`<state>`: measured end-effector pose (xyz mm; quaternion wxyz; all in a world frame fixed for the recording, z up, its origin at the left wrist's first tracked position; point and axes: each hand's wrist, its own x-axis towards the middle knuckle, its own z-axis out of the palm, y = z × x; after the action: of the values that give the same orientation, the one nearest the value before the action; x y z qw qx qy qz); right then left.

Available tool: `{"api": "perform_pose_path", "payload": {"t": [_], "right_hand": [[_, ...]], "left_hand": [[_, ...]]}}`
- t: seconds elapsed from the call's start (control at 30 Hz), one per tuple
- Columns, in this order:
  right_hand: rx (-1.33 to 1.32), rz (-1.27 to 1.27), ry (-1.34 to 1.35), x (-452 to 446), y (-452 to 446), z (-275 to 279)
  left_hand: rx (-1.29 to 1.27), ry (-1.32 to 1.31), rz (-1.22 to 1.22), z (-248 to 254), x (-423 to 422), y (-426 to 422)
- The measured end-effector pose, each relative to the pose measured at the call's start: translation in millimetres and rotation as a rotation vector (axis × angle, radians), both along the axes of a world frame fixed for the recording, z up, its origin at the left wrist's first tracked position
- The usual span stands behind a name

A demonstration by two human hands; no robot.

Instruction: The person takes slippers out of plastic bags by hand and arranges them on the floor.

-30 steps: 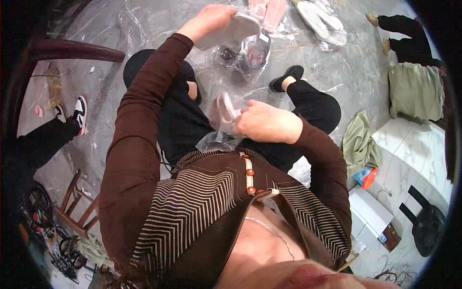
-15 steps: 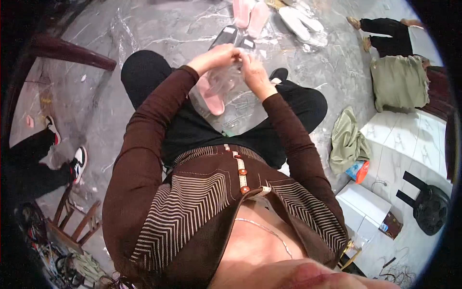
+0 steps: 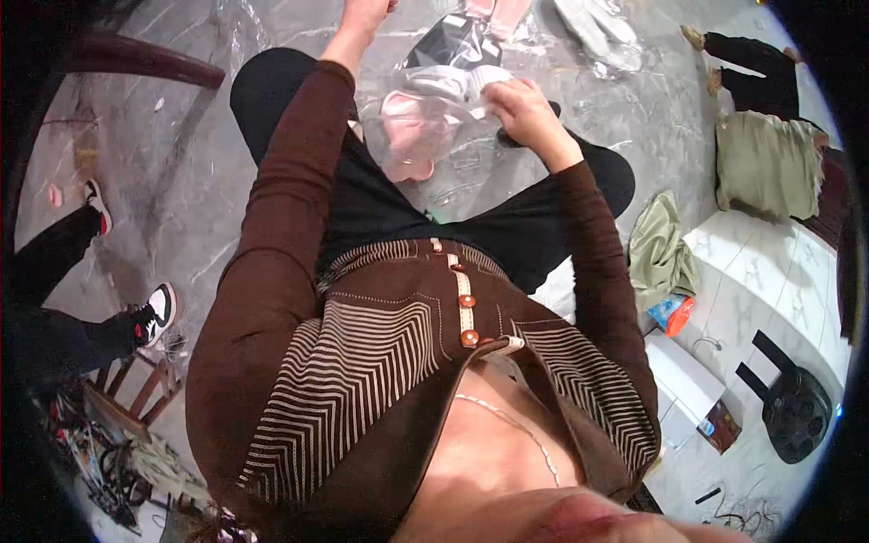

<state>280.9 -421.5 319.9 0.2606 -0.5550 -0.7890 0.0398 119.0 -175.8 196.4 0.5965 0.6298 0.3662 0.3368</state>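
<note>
My left hand (image 3: 367, 9) is at the top edge, partly cut off, so what its fingers hold, if anything, is hidden. To the right, my right hand (image 3: 527, 107) has its fingers closed on a clear plastic bag (image 3: 480, 83), slightly blurred. Beneath that bag, pink slippers (image 3: 416, 127) in clear plastic lie on the floor between my legs. Black slippers (image 3: 445, 43) with white labels lie just beyond the bag, partly covered by plastic.
Pink slippers (image 3: 507, 16) and wrapped white slippers (image 3: 597, 32) lie farther forward on the grey marble floor (image 3: 670, 118). Dark furniture (image 3: 145, 56) and another person's shoes (image 3: 161, 312) are at left. Green cloth (image 3: 659, 249), a green cushion (image 3: 769, 163) and a white box (image 3: 683, 385) are at right.
Half a second ago both hands met over the plastic; now they are apart, my left hand forward and left, my right hand to the right. The view has shifted slightly.
</note>
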Motion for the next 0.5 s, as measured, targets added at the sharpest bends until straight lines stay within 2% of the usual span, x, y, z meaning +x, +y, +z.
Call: {"api": "perform_pose_path", "payload": {"t": [0.07,0.13,0.2,0.27,0.33,0.37,0.43,0.5], "right_hand": [[-0.106,-0.014,0.024,-13,-16,12],[-0.164,-0.013,0.041,-13,-22,10],[-0.269,-0.040,0.061,-11,-34,-7],[-0.331,-0.059,0.085,-9,-41,-8],[-0.253,-0.199,0.263,-1,-44,1],[-0.229,-0.282,0.356,-1,-54,4],[-0.265,-0.265,0.365,0,-66,-1],[-0.328,-0.200,0.352,10,-73,-4]], "left_hand": [[-0.214,0.168,-0.035,-47,4,17],[-0.399,0.222,-0.082,-85,3,16],[-0.512,0.191,0.049,-70,9,-19],[-0.541,0.282,0.011,-90,8,-26],[-0.585,0.429,-0.047,-115,3,-33],[-0.604,0.448,-0.055,-146,-4,-46],[-0.222,0.281,-0.209,-226,-16,-47],[-0.036,0.192,-0.276,-225,-2,-52]]}}
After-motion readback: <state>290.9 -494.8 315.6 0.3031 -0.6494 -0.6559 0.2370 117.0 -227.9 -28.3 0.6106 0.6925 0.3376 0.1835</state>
